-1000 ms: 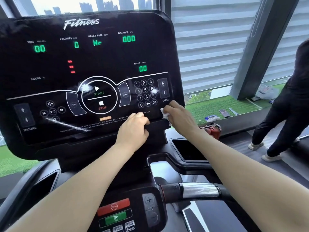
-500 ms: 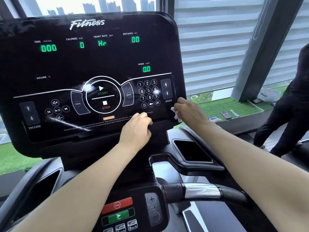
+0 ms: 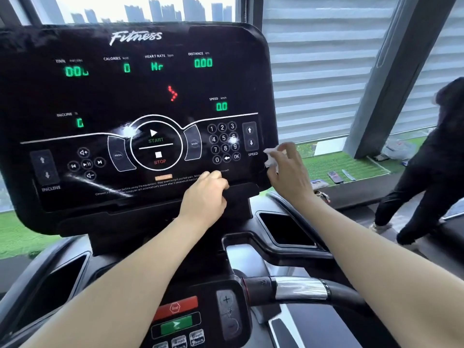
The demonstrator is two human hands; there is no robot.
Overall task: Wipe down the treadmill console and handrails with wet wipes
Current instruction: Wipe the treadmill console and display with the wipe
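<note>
Since the earlier frame the right hand [image 3: 288,172] has slid up the right edge of the treadmill console [image 3: 140,96], from its lower right corner to beside the SPEED arrows, carrying the wet wipe [image 3: 270,158] along. Its grip is closed on the wipe: thumb and fingers pinch the crumpled white wad, which touches the console's edge right of centre in the frame. The left hand [image 3: 204,197] rests at the console's lower edge, fingers curled over the ledge there; whether they truly clamp it or only lean on it is hard to tell. Glossy black, the console shows green readouts, a round START and STOP dial, a number pad and streaky reflections. Below it, lower right of the frame, a handrail [image 3: 298,291] with a chrome sleeve runs out from a small control panel [image 3: 180,320] bearing red and green buttons. Behind, grey blinds [image 3: 313,71] cover the window at upper right, green turf [image 3: 339,164] lies outside, and another person in dark clothes [image 3: 431,172] stands at the right edge.
</note>
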